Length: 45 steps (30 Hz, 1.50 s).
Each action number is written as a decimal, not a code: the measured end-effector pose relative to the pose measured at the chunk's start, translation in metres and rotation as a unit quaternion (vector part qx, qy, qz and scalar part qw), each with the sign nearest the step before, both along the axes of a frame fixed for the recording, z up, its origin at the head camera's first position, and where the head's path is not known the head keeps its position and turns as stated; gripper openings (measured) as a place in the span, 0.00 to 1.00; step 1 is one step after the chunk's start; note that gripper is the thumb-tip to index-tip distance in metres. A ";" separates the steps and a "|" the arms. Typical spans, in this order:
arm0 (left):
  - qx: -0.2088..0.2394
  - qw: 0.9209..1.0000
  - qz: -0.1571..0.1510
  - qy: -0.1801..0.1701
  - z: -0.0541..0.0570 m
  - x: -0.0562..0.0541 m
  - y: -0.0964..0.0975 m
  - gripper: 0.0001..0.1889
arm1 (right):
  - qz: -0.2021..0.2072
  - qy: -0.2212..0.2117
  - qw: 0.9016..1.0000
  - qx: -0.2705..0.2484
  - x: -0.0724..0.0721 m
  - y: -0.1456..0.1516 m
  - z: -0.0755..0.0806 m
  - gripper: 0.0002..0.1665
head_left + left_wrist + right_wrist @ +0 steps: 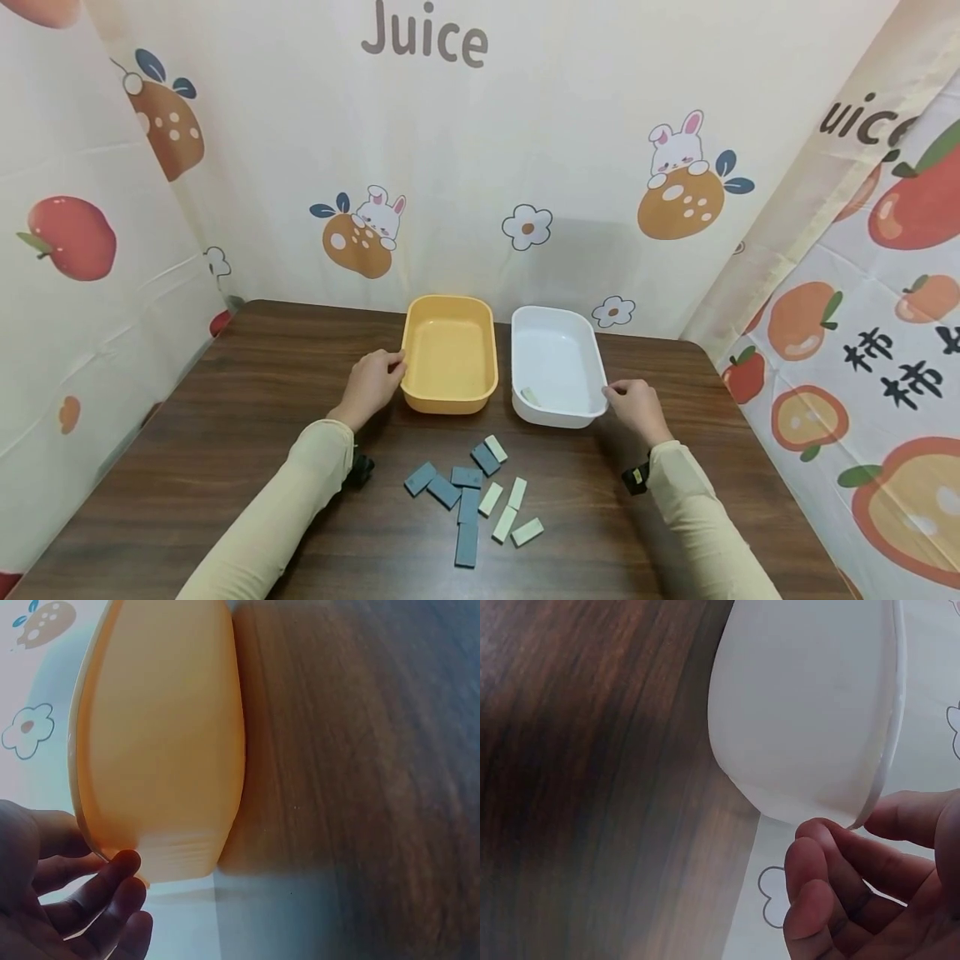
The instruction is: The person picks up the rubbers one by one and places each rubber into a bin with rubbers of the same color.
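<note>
My left hand (371, 385) pinches the left rim of a yellow plastic bin (450, 358), thumb and fingers on either side of the edge. On the other side, the right rim of a white plastic bin (557, 358) is pinched by my right hand (636, 408). One pale yellow block (529, 397) lies inside the white bin near its front left corner; nothing lies in the yellow one. In the wrist views, the outer walls of the yellow bin (161, 735) and the white bin (802, 705) show beside the fingers.
Closer to me on the dark wooden table (330, 500), several blue-grey blocks (467, 543) lie loosely grouped, some touching. Several pale yellow blocks (528, 532) lie mostly to their right. A printed curtain (450, 150) stands behind the bins, with more cloth at both sides.
</note>
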<state>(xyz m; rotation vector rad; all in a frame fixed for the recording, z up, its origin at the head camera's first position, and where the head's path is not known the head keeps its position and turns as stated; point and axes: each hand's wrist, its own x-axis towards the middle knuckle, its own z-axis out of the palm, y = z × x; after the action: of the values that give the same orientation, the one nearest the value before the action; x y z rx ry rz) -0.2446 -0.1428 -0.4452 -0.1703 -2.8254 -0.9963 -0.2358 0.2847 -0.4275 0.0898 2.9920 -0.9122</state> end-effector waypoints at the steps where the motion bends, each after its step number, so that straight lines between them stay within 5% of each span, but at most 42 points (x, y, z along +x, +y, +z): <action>1: 0.000 1.000 0.000 0.002 0.000 0.000 0.000 0.20 | 0.000 0.001 1.000 -0.002 0.000 0.000 -0.001 0.21; 10: -0.014 1.000 -0.007 0.015 0.000 0.004 0.003 0.20 | -0.002 0.004 1.000 -0.004 0.000 0.001 -0.006 0.21; 25: 0.009 1.000 -0.006 -0.027 0.000 -0.001 -0.001 0.21 | -0.012 -0.011 0.999 -0.034 0.001 0.000 -0.008 0.21; 45: -0.005 1.000 -0.011 0.006 0.011 0.012 -0.006 0.17 | -0.004 -0.017 0.999 -0.032 -0.001 0.002 -0.010 0.22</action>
<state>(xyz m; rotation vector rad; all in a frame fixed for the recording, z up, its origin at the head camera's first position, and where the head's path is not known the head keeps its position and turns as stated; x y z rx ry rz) -0.2326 -0.1484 -0.4344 -0.2090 -2.8238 -0.9808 -0.2364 0.2867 -0.4373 0.1171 2.9299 -0.9953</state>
